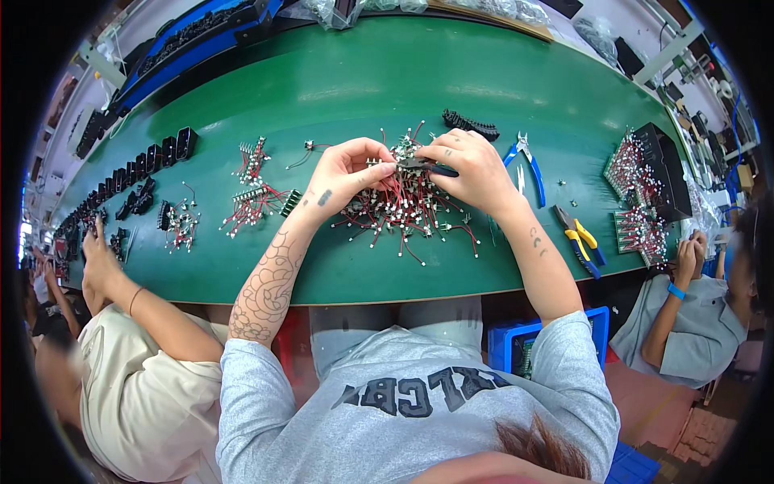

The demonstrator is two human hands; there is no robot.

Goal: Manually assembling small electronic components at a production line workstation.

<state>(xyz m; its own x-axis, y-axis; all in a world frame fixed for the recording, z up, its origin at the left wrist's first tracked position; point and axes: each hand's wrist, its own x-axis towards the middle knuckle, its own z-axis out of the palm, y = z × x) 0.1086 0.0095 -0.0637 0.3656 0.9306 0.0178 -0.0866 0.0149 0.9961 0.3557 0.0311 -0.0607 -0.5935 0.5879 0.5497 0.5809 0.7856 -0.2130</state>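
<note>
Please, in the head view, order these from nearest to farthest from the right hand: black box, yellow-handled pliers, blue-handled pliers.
From the right hand:
1. Blue-handled pliers, just right.
2. Yellow-handled pliers, farther right and lower.
3. Black box, at far right.

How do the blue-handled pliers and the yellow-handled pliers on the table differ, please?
The blue-handled pliers have plain blue grips; the yellow-handled pliers mix yellow with dark blue. The blue-handled pliers lie farther from the person, the yellow-handled pliers closer to the near edge. The blue-handled pliers' head looks pale silver, the yellow-handled pliers' darker. Both lie unheld on the green table.
</note>
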